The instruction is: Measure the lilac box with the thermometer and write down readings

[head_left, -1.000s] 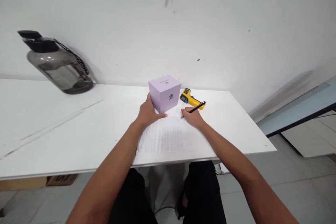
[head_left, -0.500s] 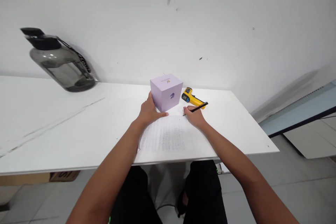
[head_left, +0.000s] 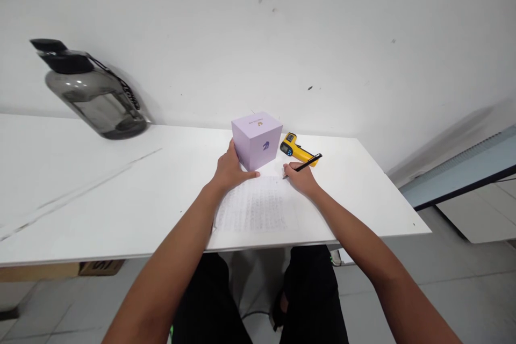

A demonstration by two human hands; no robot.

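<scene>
A lilac box point(head_left: 258, 141) with a small printed emblem stands on the white table. My left hand point(head_left: 230, 171) lies spread at its near left corner, fingers along the box's left side and thumb stretched out in front of it, by the top of a paper sheet point(head_left: 256, 207). Rows of handwriting fill much of that sheet. Held in my right hand point(head_left: 300, 177) is a black pen point(head_left: 309, 162), its tip down at the sheet's upper right. Just behind that hand lies a yellow and black infrared thermometer point(head_left: 296, 150).
A grey see-through water bottle point(head_left: 97, 97) with a black lid stands at the table's back left, against the white wall point(head_left: 209, 37). The table's right edge point(head_left: 395, 185) slants past my right arm. A cardboard box point(head_left: 100, 267) shows below the table at left.
The view has shifted very slightly. My right hand and the pen stay at about the same place on the sheet, and my left hand keeps its place by the box.
</scene>
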